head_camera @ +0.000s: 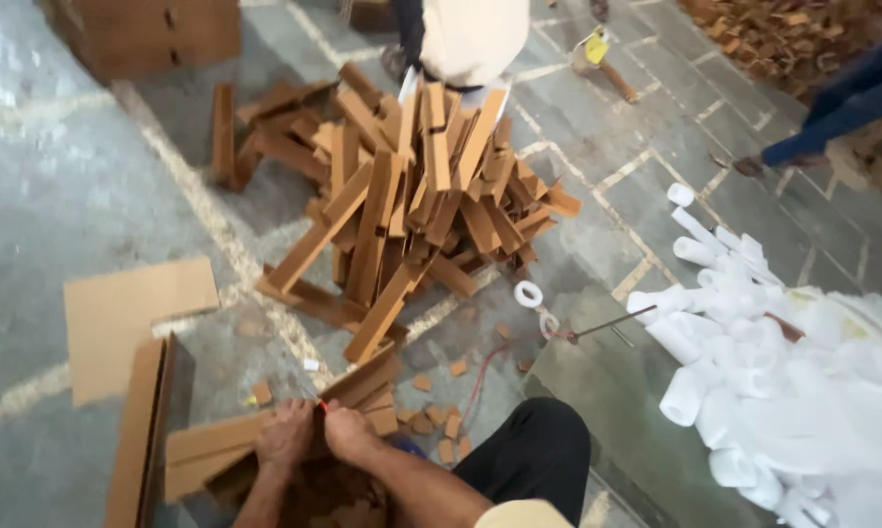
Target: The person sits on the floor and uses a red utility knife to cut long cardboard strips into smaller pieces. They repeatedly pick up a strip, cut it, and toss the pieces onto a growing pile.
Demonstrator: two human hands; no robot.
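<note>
My left hand (285, 437) and my right hand (348, 433) meet at the bottom of the head view, over a bundle of brown cardboard angle strips (216, 448) lying on the stone floor. Both hands are closed, pinching a thin red string (322, 405) between them at the top of the bundle. My black-trousered knee (537, 452) is bent just to the right. A big heap of the same cardboard strips (412, 196) is piled in front of me.
A flat cardboard sheet (128, 318) lies at left. White foam rolls (754, 362) are heaped at right, a white tape ring (528, 293) near them. Another person (470, 39) stands behind the heap; someone's blue-trousered leg (842, 108) is at upper right.
</note>
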